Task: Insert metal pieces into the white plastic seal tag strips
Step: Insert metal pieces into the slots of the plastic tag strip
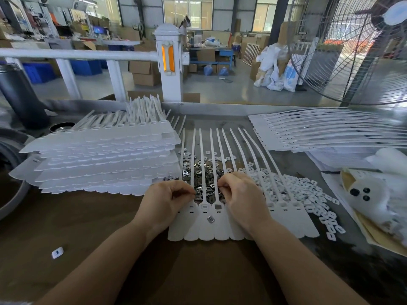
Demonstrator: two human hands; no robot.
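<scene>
A stray white clip [57, 252] lies alone on the brown worktop [92, 227] nearest the camera. Beyond it, a sheet of joined white seal tag strips [220, 227] lies flat, 1 loose metal piece [210, 219] resting on a tag face just below an open socket [217, 206]. Both forearms reach in over the sheet's near edge. The left hand [164, 200] curls, its grip pressed together at thumb and forefinger on something too small to make out; the right hand [240, 197] curls likewise, fingertips pinched at the pile's edge, contents not discernible. Just past the fingers sits the heap of metal pieces [204, 172], partly under the strips' tails, with white plastic clips [308, 190] spread to the right. A stack of strip sheets [103, 159] lies at left, more sheets [319, 133] at far right.

The risk: the loose piece could slide off if the sheet is nudged, or a piece could go in skewed, since the sockets are small.
</scene>
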